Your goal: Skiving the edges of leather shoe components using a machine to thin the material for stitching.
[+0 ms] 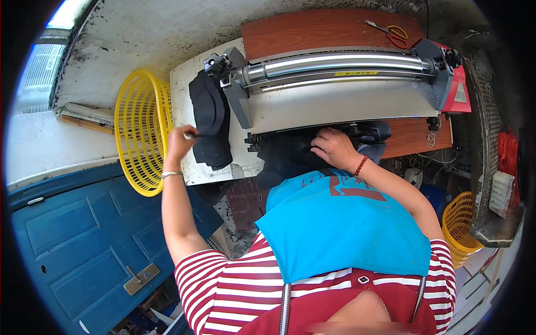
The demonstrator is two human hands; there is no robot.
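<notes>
At the left end of the bench, my left hand (181,146) is closed with a small dark thing (192,135) at its fingertips, too small to name. Right beside it lies a folded stack of black cloth pieces (212,120). More black cloth (285,152) lies along the front of the roller machine (340,103), between its plate and my blue apron (340,223). My right hand (334,147) rests there with curled fingers gripping this black cloth; its fingertips are partly hidden against it.
A yellow plastic basket (120,134) stands against the bench's left side; another yellow basket (459,223) is low at the right. Red-handled scissors (395,36) lie on the brown board (312,32) behind the roller. Loose cables (430,162) hang at the right. A blue door (84,245) is lower left.
</notes>
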